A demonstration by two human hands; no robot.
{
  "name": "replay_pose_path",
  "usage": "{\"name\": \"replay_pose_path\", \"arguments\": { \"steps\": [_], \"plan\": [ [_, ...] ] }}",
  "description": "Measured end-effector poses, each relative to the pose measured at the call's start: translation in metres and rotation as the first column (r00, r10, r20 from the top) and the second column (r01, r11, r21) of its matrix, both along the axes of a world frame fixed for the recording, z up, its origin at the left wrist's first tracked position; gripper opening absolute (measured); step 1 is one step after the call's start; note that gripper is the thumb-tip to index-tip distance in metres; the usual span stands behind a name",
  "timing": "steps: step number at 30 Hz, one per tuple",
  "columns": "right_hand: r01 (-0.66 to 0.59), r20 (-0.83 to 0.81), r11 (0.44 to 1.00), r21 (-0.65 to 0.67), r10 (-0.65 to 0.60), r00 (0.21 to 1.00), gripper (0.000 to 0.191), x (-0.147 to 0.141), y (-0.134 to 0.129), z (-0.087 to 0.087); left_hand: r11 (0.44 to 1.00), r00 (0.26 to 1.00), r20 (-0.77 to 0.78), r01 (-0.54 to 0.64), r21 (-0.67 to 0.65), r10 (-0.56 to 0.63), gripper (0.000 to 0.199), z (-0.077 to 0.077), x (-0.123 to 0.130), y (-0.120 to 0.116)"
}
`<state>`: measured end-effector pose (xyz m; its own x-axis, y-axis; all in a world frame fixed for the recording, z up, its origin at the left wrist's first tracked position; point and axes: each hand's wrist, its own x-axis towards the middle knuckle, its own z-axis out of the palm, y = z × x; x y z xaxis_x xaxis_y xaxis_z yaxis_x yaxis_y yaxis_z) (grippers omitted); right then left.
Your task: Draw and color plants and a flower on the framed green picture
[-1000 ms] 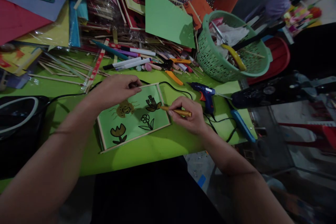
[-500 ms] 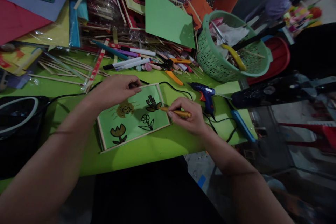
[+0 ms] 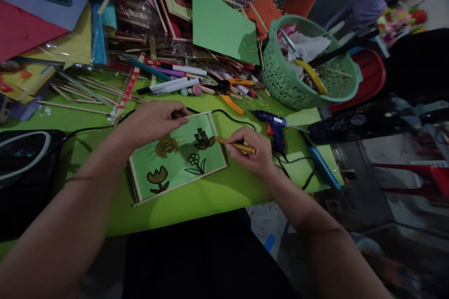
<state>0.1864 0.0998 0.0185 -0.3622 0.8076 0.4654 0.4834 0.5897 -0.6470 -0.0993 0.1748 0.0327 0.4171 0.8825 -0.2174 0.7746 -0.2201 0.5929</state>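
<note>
A green card (image 3: 180,151) with thin wooden sticks along its edges lies on the lime-green table. Black-outlined flowers and a smiling sun are drawn on it, some filled with brownish gold. In my right hand (image 3: 253,152) is a gold marker (image 3: 243,148), pinched between thumb and fingers. Its tip is at the leaf of the upper right flower. My left hand (image 3: 157,121) grips the card's far edge with curled fingers, covering the upper left corner; the fingertips are partly hidden.
Behind the card lie several pens (image 3: 177,85), loose sticks (image 3: 80,93) and orange-handled pliers (image 3: 231,103). A blue glue gun (image 3: 275,126) with a black cord sits right of my right hand. Farther back stands a green basket (image 3: 298,79). A black box (image 3: 31,168) is at the left.
My right hand has shifted the marker tip slightly upward along the upper right flower's leaf. My left hand and the card stay in place.
</note>
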Motion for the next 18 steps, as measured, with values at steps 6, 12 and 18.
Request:
{"name": "replay_pose_path", "arguments": {
  "steps": [6,12,18],
  "plan": [
    [0.02,0.009,0.999,0.03,-0.02,1.0,0.011,-0.0006,0.0005,-0.0016,1.0,1.0,0.006,0.002,0.002,-0.002,0.035,-0.0013,-0.0008,-0.0002],
    [-0.008,0.026,1.0,0.026,0.008,1.0,0.011,0.0005,-0.0003,0.0007,1.0,1.0,0.008,-0.007,-0.001,0.007,0.035,-0.0021,-0.0007,0.0006],
    [-0.026,0.011,0.999,0.025,0.026,1.0,0.012,0.0008,0.0001,0.0008,1.0,0.999,0.045,-0.009,0.028,0.007,0.032,-0.0082,-0.0025,0.0024]
  ]
}}
